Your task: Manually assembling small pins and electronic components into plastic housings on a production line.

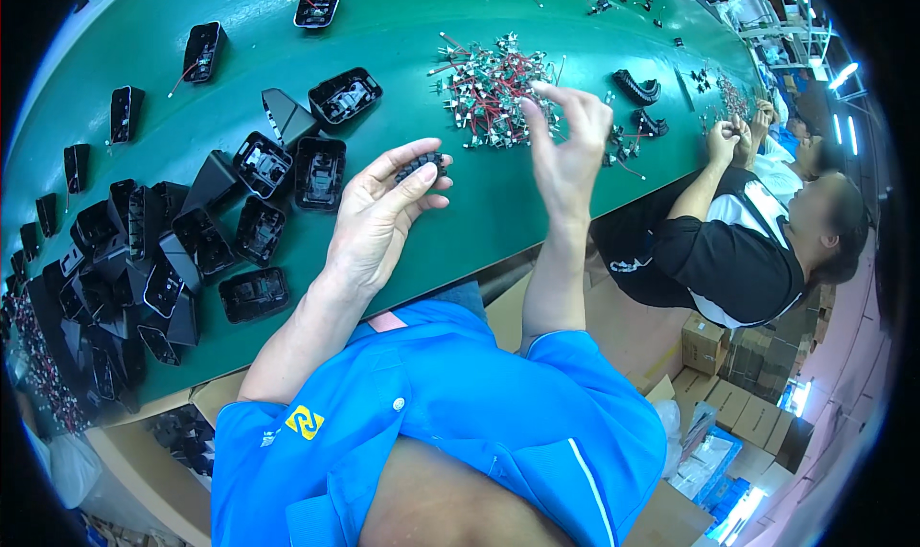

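Note:
My left hand (379,216) holds a small black plastic part (422,165) between thumb and fingertips, just above the green table (402,30). My right hand (567,145) reaches toward a heap of small metal parts with red wires (489,92); its thumb and forefinger are pinched at the heap's near edge. Whether they grip a piece I cannot make out. Black plastic housings (321,169) lie just left of my left hand.
A big pile of black housings (125,269) fills the left of the table, with more spaced along the far edge (203,51). A co-worker in black and white (738,250) sits to the right, hands (728,140) on small parts. Cardboard boxes (747,403) stand below.

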Action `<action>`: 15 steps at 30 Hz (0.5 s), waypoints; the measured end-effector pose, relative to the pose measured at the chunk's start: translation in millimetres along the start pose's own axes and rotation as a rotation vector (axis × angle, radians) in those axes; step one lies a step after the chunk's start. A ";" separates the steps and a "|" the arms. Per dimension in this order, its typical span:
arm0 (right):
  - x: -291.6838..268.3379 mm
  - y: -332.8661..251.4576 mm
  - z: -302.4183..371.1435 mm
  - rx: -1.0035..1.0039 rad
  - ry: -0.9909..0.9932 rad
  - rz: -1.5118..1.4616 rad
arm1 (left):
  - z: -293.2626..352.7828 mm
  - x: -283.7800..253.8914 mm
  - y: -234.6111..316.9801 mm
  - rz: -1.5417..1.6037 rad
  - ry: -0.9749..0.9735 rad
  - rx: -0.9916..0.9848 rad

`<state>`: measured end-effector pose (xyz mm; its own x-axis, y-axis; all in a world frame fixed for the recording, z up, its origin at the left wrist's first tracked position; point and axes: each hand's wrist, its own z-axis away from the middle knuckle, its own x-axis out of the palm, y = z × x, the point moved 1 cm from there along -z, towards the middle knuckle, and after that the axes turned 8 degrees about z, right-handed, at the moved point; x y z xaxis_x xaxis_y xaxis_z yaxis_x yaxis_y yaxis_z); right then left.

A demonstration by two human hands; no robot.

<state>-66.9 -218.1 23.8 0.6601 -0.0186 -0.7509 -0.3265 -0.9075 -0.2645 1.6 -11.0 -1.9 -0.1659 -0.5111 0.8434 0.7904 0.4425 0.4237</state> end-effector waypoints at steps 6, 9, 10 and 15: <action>22.6 -20.2 -27.1 -0.099 -0.129 0.092 | -0.3 -2.4 0.3 -0.004 -0.013 -0.015; 30.9 -19.4 -28.0 -0.089 -0.196 0.130 | 0.1 -3.3 1.2 -0.001 -0.020 -0.026; 34.0 -19.3 -28.7 -0.086 -0.219 0.142 | -0.3 -3.6 1.8 0.001 -0.021 -0.029; 35.3 -10.6 -34.4 -0.111 -0.038 -0.345 | 1.1 -2.0 1.7 0.022 -0.030 -0.047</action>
<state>-16.8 -223.6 20.9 0.6925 0.3105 -0.6512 -0.0120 -0.8976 -0.4407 2.7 -8.4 -2.5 -0.1653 -0.4785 0.8624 0.8206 0.4183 0.3894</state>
